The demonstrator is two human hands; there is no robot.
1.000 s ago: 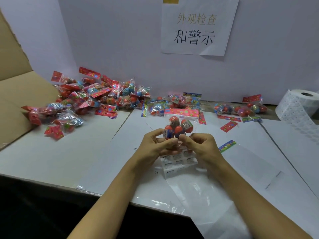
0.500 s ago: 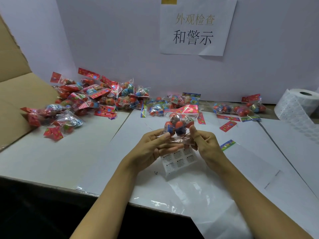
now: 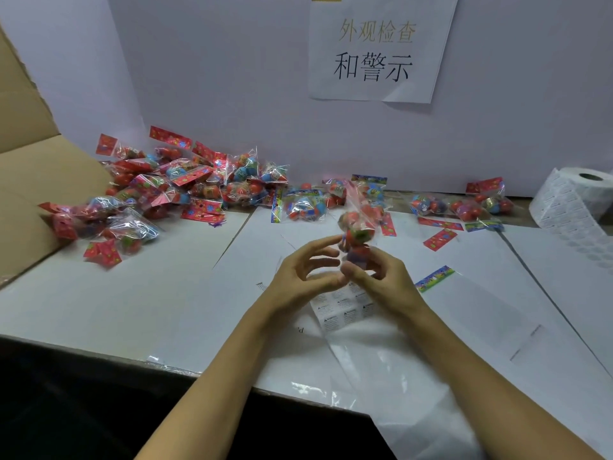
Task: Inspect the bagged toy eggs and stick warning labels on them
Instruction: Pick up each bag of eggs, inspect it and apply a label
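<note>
A: We start with the tabletop (image 3: 139,293). Nothing on it has shifted in the last second: the big heap of bags (image 3: 159,200) lies at the back left, a smaller cluster (image 3: 464,205) at the back right, and the label roll (image 3: 577,200) stands at the far right edge.

B: The change is in our hands. A moment ago both gripped the bag low and level; now it is stood on end and lifted, its top blurred with motion.

A: So we judge we're turning it over, still inspecting, with no label on it that we can see.

B: And the grip? Our right hand (image 3: 384,277) grasps the bagged toy eggs (image 3: 360,227) from below, fingers curled around the bottom. Our left hand (image 3: 305,273) has let go, fingers spread and relaxed just beside the bag.

A: The bag itself is clear film, crinkled, with red, orange and blue eggs stacked inside, held above the middle of the tabletop.

B: Beneath our hands lies the sheet of warning labels (image 3: 345,310), small white rectangles, ready for peeling.
</note>
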